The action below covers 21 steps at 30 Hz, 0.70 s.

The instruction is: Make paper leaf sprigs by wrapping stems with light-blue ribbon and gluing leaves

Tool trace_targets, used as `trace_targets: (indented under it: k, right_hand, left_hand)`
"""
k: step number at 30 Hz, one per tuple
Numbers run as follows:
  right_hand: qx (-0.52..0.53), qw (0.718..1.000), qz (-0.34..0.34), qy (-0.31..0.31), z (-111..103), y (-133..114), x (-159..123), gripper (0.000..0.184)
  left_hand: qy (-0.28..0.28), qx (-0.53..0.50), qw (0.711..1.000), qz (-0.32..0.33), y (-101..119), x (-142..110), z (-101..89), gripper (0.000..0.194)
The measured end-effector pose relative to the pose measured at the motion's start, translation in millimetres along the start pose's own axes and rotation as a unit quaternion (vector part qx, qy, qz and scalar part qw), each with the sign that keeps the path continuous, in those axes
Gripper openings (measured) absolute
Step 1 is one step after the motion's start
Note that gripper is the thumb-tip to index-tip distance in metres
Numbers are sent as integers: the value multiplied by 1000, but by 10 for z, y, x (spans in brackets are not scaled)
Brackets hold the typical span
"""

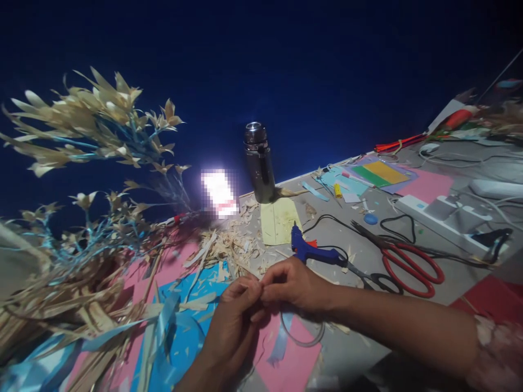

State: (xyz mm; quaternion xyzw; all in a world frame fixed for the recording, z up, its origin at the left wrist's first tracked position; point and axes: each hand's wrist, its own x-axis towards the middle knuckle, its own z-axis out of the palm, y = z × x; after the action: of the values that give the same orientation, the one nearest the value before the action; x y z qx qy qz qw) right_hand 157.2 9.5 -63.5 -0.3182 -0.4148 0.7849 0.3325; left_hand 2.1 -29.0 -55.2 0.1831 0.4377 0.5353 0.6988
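One glue gun [314, 252] lies just beyond the right grip [295, 284].

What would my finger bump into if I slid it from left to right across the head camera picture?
Pale flowers on blue stems → the person's left hand → their right hand → red-handled scissors → a red sheet.
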Motion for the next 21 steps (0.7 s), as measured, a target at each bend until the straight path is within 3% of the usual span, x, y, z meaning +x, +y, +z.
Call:
trace_targets:
  k: [3,9,21]
  right_hand:
    - [-14,999,-28,30,8,-6,7,39]
    - [13,998,-58,7,-27,44,35,39]
    - [-51,997,-49,6,-4,-25,18,46]
  left_hand:
    - [-2,-8,1000,-6,-5,-1,-10,34]
    - [-1,2,1000,-2,26,-74,72,57]
    - [26,30,998,43,16,-51,108,44]
